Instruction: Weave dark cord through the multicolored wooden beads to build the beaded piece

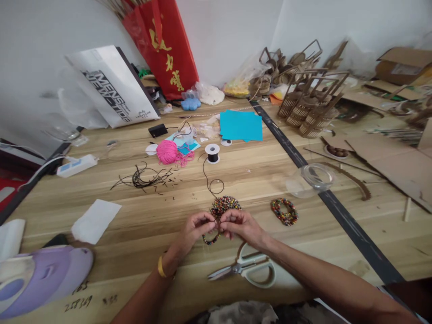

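My left hand (199,227) and my right hand (241,225) meet near the table's front, thumbs and fingertips pinched on a thin black cord. From the cord hangs a small loop of multicoloured beads (211,240), below my fingers. Just behind my hands lies a heap of similar beads (226,204), partly covered by them. A beaded bracelet coil (284,211) rests to the right, apart from my hands. Black cord (206,173) runs from a white spool (212,154) toward the heap. Scissors (241,268) with pale green handles lie open beneath my right forearm.
Cut black cords (145,177) and scraps lie left of the spool, with pink yarn (167,151) behind. Blue sheets (240,125) sit farther back. A purple device (47,279) stands at front left. Small woven baskets (305,110) and cardboard (394,157) crowd the right.
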`<state>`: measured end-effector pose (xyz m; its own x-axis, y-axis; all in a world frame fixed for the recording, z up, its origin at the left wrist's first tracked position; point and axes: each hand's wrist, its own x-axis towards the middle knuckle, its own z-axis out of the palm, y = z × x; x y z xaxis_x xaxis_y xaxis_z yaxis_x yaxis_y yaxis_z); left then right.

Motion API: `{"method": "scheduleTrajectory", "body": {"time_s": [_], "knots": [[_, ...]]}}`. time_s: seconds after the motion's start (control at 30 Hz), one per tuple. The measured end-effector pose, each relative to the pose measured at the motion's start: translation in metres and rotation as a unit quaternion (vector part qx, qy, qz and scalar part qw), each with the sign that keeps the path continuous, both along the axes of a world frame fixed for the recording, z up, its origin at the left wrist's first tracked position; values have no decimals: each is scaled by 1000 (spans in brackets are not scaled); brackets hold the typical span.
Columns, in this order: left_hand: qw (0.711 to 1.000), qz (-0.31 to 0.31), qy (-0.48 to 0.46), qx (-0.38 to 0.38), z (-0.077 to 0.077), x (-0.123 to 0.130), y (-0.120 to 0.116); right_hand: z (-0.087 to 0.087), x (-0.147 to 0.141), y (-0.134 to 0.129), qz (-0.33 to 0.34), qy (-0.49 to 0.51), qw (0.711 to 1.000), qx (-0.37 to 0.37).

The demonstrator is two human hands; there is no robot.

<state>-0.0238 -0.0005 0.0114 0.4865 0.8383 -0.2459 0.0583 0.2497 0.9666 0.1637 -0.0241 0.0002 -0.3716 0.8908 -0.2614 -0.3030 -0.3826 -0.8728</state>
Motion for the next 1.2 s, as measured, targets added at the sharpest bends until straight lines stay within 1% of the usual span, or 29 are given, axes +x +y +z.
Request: {"method": "scheduleTrajectory", "body": {"time_s": [0.17, 0.3, 0.4, 0.6, 0.77, 0.87, 1.2], "knots": [[1000, -14, -17, -6, -2, -1, -2, 5, 1, 0, 16, -33, 998, 43], [1000, -9, -23, -3, -4, -3, -2, 11, 1, -1, 33, -58, 994, 81], [1000, -12, -21, 6, -5, -4, -1, 13, 1, -2, 27, -81, 992, 98], [1000, -17, -10, 4, -2, -2, -2, 11, 0, -2, 26, -92, 990, 99], [1000, -8, -7, 7, 3, 0, -2, 10, -1, -2, 32, -87, 992, 82], [1000, -21, -11, 9, 3, 0, -2, 10, -1, -2, 31, -79, 994, 71], [998, -55, -7, -2, 2, 0, -2, 11, -2, 0, 38, -78, 990, 113]]}}
